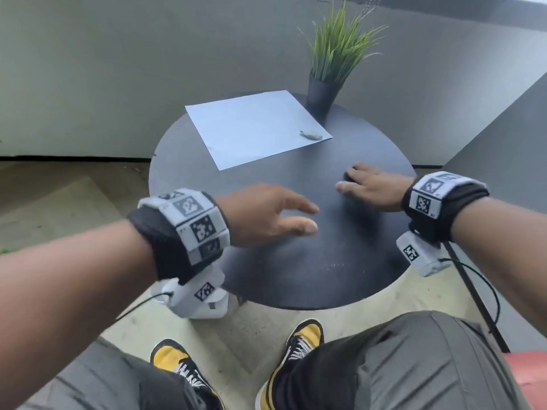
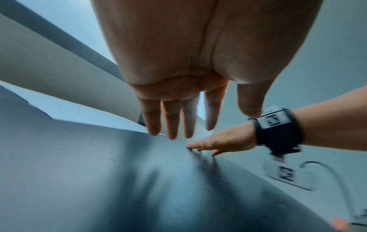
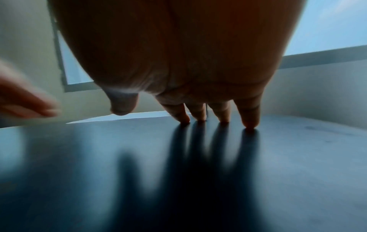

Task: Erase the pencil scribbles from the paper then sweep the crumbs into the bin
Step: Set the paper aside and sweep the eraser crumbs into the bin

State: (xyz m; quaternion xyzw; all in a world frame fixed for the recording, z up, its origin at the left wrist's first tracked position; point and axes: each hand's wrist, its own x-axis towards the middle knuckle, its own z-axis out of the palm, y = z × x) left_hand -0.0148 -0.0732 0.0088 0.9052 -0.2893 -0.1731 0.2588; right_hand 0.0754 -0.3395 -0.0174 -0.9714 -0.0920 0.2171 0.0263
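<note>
White and thin, the paper [image 1: 254,128] lies flat on the far half of the round dark table [image 1: 296,276], one corner close beside the potted plant [image 1: 328,69]. Expect it to be light and floppy, and to skate on that smooth top; pin it with flat fingers near an edge or corner before you rub, or it will likely wrinkle or slide. On its right corner sits a small grey lump [image 1: 310,134], too blurred for me to tell whether it is the eraser or a heap of crumbs. If it is crumbs, they should be loose and easily scattered, so a gentle sweep with the side of the hand would suit them. No scribbles are legible on the sheet from here, and no bin is in view.

Your left hand [image 1: 266,214] hovers over the near middle of the table, palm down, fingers straight and slightly spread, holding nothing; the left wrist view confirms it is empty. Your right hand [image 1: 370,184] is further right, palm down, with its fingertips [image 3: 250,124] planted on the bare tabletop, fingers only lightly bent. A dark patch shows under those fingers in the head view; I cannot tell whether it is a shadow or an object. Both hands are short of the sheet.
</note>
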